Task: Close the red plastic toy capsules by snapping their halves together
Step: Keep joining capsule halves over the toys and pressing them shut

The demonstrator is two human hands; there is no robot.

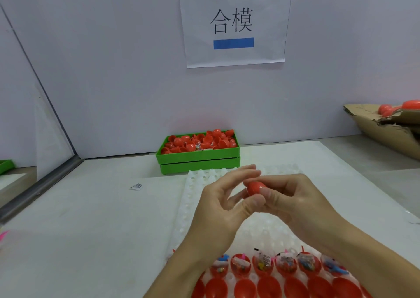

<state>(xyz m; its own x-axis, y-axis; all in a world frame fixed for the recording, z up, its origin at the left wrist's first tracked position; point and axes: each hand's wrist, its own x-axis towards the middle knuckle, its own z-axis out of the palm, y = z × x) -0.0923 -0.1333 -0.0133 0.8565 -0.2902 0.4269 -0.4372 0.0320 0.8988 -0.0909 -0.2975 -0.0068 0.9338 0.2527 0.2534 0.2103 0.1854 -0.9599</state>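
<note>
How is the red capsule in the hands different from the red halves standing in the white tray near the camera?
The capsule is held above the white tray, pinched between the left hand and the right hand; the filled halves sit in tray pockets. The capsule looks like a rounded, closed shell, while the filled halves are open on top. Small packets show in the filled halves; nothing shows inside the capsule. Both are red plastic.

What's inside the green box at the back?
The green box is piled with red capsule halves, with a small clear packet among them. Whatever lies beneath the pile is covered.
</note>
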